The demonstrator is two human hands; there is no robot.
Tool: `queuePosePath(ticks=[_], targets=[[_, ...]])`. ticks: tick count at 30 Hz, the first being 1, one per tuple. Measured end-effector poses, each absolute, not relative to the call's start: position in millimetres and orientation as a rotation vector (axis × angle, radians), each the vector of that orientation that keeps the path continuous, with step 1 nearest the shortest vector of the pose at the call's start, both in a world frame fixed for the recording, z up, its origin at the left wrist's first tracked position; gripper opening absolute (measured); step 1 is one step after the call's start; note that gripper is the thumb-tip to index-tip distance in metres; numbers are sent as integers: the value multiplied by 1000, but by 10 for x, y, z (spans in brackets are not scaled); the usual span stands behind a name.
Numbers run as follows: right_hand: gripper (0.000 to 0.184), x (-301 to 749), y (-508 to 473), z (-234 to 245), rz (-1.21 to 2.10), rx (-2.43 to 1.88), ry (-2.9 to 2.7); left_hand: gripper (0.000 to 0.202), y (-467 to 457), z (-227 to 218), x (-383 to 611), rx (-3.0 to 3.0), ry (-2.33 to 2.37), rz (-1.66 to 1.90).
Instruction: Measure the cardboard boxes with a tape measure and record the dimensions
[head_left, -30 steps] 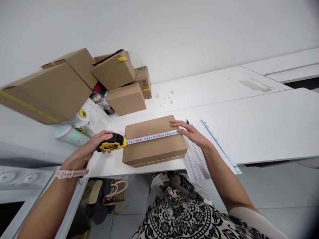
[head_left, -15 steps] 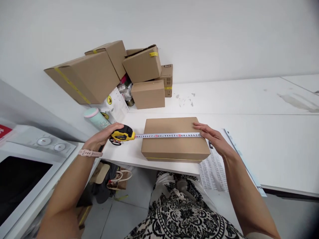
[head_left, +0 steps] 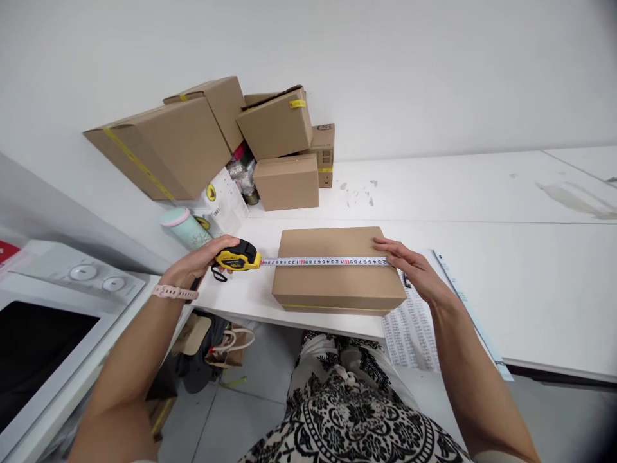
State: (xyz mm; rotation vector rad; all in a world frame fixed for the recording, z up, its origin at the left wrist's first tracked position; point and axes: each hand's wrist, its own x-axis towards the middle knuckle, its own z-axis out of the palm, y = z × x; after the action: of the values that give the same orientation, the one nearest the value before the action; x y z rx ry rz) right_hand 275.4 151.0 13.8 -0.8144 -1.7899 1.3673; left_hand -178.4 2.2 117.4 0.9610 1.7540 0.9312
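A closed cardboard box [head_left: 332, 283] lies on the white table in front of me. My left hand [head_left: 211, 256] is closed around a yellow and black tape measure [head_left: 241, 256], just off the box's left side, with its wrist strap hanging below. The white tape blade [head_left: 322, 262] is pulled out across the box top from left to right, its printed numbers upside down to me. At the box's right edge my right hand [head_left: 414, 267] pinches the blade's end, fingers resting on the cardboard. The blade's tip is hidden under those fingers.
Several cardboard boxes [head_left: 164, 145] are stacked at the back left, beside a mint bottle [head_left: 186, 226] with a pink rim. A microwave [head_left: 53, 315] stands at the left. Printed sheets [head_left: 414, 331] lie under my right forearm, near a light blue strip [head_left: 475, 315]. Bags [head_left: 231, 347] sit below the table.
My left hand and the tape measure's case have tilted very slightly. The box, the blade and my right hand stay where they were.
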Motion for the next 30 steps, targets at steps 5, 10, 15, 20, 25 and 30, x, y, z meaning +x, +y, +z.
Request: queuePosePath(ticks=[5,10,15,20,25,30], targets=[[28,2759,1511,135,1369,-809,-1789,42,30,1166,-1811,957,1763,910],[28,2752,1506,140,1383,-805,-1784,44,39,1171,-1798,953,1772,900],[34,2748,1455,172,1256,-911,-1757,46,-32,1255,-1676,969,1784,956],[34,2857,1455,495,1105,-1093,-1582,58,-309,1509,-1400,949,1768,994],[21,2876,1613,1097,868,-964,-1512,79,-765,1508,-845,874,1406,680],[19,2505,1962,1152,985,-931,-1770,87,-1105,899,-256,749,919,581]])
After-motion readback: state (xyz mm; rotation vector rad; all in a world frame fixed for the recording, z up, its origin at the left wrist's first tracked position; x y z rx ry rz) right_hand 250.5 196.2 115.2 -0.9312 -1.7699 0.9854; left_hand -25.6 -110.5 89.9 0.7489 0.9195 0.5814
